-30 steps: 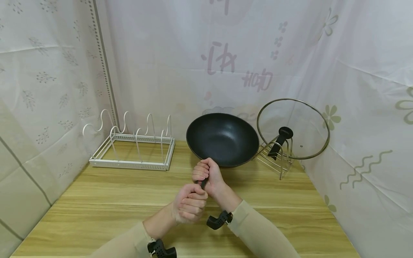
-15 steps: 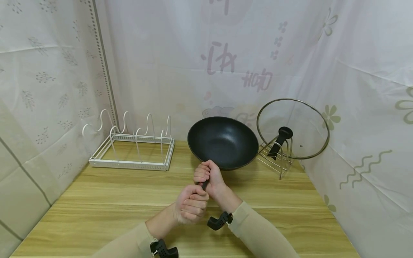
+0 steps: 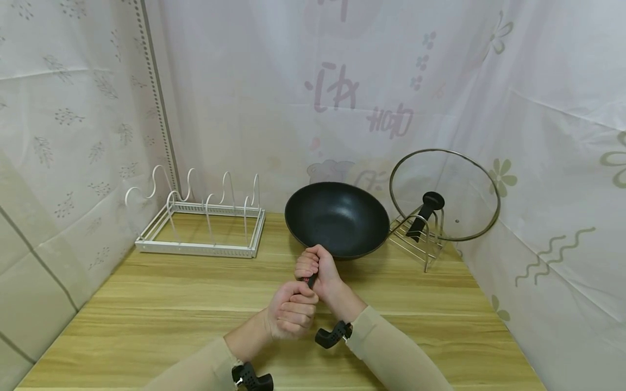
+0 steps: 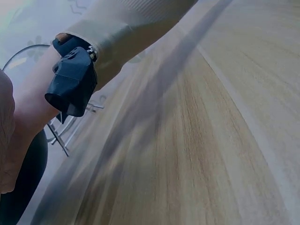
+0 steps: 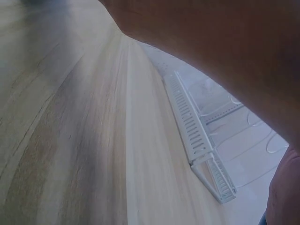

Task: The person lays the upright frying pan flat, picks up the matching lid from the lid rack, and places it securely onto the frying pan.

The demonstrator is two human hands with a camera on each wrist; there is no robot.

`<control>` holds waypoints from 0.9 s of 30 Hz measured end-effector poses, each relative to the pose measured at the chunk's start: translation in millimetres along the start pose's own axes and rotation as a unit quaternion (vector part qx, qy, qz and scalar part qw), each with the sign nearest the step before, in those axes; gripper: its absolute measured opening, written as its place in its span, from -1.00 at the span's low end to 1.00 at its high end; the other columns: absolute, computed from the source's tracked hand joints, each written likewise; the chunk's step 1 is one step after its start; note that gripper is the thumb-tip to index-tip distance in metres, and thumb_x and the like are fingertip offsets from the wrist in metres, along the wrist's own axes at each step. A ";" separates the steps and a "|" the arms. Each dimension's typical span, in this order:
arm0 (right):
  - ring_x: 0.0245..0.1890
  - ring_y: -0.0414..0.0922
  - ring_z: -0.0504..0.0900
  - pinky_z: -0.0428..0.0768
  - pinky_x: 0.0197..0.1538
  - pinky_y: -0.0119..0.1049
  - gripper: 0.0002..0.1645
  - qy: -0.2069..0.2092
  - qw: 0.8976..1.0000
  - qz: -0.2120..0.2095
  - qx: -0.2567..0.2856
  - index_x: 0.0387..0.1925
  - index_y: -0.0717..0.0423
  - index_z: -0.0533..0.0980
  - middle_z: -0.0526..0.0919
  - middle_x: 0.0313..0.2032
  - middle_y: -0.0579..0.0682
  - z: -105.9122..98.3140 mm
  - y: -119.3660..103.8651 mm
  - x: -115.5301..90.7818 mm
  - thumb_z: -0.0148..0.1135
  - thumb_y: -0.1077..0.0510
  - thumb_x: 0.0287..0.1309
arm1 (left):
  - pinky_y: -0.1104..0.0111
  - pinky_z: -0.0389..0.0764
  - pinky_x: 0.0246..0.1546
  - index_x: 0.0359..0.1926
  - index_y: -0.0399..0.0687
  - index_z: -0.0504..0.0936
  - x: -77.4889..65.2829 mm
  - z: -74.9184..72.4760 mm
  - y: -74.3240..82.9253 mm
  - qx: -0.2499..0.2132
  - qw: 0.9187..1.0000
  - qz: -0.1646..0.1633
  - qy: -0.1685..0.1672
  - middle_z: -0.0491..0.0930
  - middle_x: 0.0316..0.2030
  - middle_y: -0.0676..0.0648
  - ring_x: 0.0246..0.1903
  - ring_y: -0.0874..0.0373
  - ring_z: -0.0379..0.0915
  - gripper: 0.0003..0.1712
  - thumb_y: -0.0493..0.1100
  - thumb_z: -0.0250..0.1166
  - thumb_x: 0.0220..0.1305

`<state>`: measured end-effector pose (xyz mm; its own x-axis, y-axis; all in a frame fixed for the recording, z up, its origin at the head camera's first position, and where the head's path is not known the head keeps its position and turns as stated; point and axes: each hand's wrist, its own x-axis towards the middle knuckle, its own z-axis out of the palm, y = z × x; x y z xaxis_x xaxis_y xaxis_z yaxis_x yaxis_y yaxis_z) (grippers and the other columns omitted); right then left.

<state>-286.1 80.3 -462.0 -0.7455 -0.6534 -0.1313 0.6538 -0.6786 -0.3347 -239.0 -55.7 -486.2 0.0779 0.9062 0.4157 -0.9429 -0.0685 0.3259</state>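
A black wok [image 3: 337,217] is held out over the back middle of the table, its inside facing me. Both fists wrap its handle [image 3: 309,280], most of which they hide. My right hand [image 3: 317,271] grips closest to the pan, just below the rim. Behind it, nearer to me, my left hand [image 3: 292,309] grips the handle's end with the thumb folded over the top. In the left wrist view a dark part of the wok [image 4: 33,173] shows beyond the right forearm.
A white wire pan rack [image 3: 200,248] stands at the back left. To the right, a metal wire stand [image 3: 426,255] holds a glass lid [image 3: 464,190] upright, close beside the wok's rim. The wooden table [image 3: 171,309] meets curtained walls behind and at both sides.
The wok has come down slightly and a little toward me. Both hands have shifted slightly right and down with it, keeping their grip. The rack and lid have not moved.
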 end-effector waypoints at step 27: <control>-0.79 -0.31 0.30 0.38 -0.60 -0.50 -0.40 0.026 1.000 -0.004 -0.004 -0.67 -0.15 0.04 0.28 -0.78 -0.22 -16.2 -0.3 4.4 -0.39 0.06 0.66 | 0.52 0.02 -0.80 -0.64 0.12 0.07 -3.2 -12.3 -2.2 -0.012 1.000 0.010 0.011 0.06 -0.79 0.18 -0.87 0.35 0.01 -0.45 -0.11 -0.06 0.60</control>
<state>-291.7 83.1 -477.6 -0.7563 -0.6300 -0.1764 0.6471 -0.6807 -0.3433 -241.2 -53.3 -498.7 0.0522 0.9138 0.4028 -0.9518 -0.0764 0.2969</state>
